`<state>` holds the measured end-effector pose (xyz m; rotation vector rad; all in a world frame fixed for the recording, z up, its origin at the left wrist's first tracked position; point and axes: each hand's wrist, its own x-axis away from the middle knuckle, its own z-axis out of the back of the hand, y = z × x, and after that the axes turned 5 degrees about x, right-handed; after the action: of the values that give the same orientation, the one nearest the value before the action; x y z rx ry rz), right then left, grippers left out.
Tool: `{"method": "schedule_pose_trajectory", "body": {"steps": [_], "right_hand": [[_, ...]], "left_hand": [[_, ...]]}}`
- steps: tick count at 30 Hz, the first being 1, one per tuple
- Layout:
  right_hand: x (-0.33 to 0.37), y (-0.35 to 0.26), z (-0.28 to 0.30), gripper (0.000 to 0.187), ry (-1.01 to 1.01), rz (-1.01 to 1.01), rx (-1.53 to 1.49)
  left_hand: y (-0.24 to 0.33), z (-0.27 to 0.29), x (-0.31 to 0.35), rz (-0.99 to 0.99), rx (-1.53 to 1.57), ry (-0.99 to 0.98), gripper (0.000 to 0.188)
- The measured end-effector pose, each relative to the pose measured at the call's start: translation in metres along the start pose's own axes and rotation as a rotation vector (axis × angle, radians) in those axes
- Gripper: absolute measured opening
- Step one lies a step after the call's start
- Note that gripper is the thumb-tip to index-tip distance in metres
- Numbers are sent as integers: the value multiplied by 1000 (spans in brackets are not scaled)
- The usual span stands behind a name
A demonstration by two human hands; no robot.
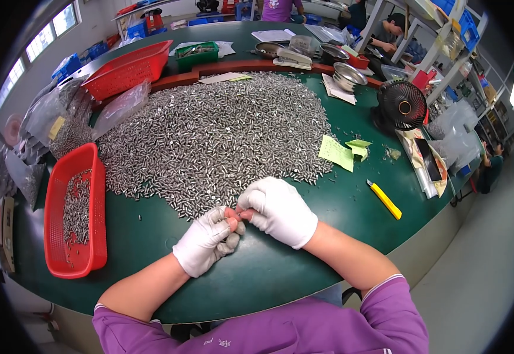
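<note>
A wide heap of small silvery metal pins (209, 135) covers the middle of the green table. At its near edge my two hands meet, both in white gloves with bare fingertips. My left hand (206, 241) is closed, thumb and forefinger pinched together. Bent over from the right, my right hand (280, 211) is closed too, its fingertips touching those of the left. Whatever lies between the fingertips is too small and covered to make out. To the left stands a red plastic basket (98, 218) with a layer of the same pins inside.
A yellow utility knife (385, 200) lies on the right, beyond it a black fan (402, 105) and a phone (428, 159). Green paper notes (336, 153) touch the heap. Another red basket (128, 69) and a green tray (197, 55) stand behind. Other people sit farther back.
</note>
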<state>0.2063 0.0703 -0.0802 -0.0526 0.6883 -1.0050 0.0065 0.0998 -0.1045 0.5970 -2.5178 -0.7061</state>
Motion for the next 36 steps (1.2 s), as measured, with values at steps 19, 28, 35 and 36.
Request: {"method": "schedule_pose_trajectory", "body": {"steps": [19, 28, 35, 36], "right_hand": [[4, 24, -4, 17, -35, -164, 360], [2, 29, 6, 13, 52, -178, 100], [4, 31, 7, 7, -29, -224, 193], [3, 29, 5, 7, -47, -191, 163]], "left_hand": [[5, -1, 6, 46, -66, 35, 25], [5, -1, 3, 13, -53, 45, 22], [1, 5, 1, -13, -7, -5, 17], [1, 5, 0, -14, -16, -11, 17]]}}
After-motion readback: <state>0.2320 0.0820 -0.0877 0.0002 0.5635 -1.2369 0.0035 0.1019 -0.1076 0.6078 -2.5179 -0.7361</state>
